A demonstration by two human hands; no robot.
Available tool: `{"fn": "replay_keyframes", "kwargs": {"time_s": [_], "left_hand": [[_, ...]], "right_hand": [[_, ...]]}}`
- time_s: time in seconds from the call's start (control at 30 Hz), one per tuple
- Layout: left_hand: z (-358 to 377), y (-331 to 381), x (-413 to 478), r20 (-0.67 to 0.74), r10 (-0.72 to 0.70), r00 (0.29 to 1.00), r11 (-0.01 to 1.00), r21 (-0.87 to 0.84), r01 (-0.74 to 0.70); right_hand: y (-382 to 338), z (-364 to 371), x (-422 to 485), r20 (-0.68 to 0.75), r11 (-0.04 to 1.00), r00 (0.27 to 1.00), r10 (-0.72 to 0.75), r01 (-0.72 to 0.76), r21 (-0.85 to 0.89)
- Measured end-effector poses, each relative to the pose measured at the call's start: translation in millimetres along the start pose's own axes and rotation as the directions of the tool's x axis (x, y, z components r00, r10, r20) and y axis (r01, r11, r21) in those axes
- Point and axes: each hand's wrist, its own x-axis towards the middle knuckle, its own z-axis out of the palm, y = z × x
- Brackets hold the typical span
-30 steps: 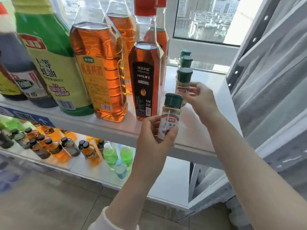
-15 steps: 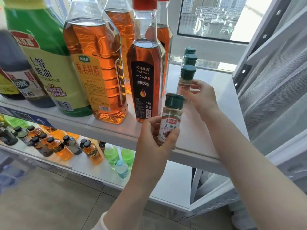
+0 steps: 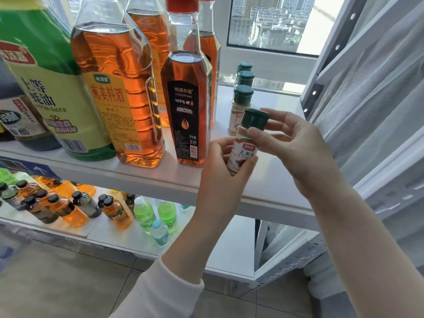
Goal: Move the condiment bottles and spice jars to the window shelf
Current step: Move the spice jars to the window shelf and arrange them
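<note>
The spice jar (image 3: 246, 143) is held in both hands above the front right part of the window shelf (image 3: 270, 180), just in front of the nearest of three matching jars; whether its base touches the shelf cannot be told, since the fingers hide it. It is a small clear jar leaning slightly to the right, with a dark green flip cap, orange-brown powder showing at the shoulder, and a white label carrying a red logo, dark characters and a reddish picture lower down. The left hand (image 3: 218, 173) grips the lower body, fingers curled round it and thumb laid across the bottom of the label. The right hand (image 3: 298, 145) pinches the top, thumb on the shoulder just under the cap and fingers curled behind the cap. The row of green-capped jars (image 3: 241, 106) runs back toward the window (image 3: 270, 24). To the left on the same shelf stand a black-labelled oil bottle (image 3: 185, 106) with a red cap, a large amber bottle (image 3: 117, 92) with a yellow label, and a green sauce bottle (image 3: 46, 88). A lower shelf (image 3: 128, 239) holds small amber and green bottles. A sheer curtain (image 3: 378, 88) hangs at the right.
</note>
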Motion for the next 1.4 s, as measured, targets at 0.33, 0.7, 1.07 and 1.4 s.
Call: {"fn": "replay_keyframes", "kwargs": {"time_s": [0.33, 0.7, 1.07, 1.4], "left_hand": [[-15, -6, -15, -0.061, 0.097, 0.993, 0.981, 0.175, -0.085], [-33, -15, -27, -0.089, 0.106, 0.99, 0.966, 0.244, -0.082], [-41, -15, -34, -0.03, 0.138, 0.99, 0.954, 0.274, -0.125], [-107, -45, -91, 0.249, 0.312, 0.917, 0.859, 0.339, -0.384]], "right_hand": [[17, 13, 16, -0.142, 0.988, 0.985, -0.103, 0.085, -0.126], [39, 33, 39, -0.175, 0.939, 0.951, -0.255, 0.2, -0.281], [46, 30, -3, -0.295, 0.925, 0.931, -0.217, 0.099, -0.367], [63, 92, -169, -0.52, 0.824, 0.82, -0.241, -0.11, -0.556]]}}
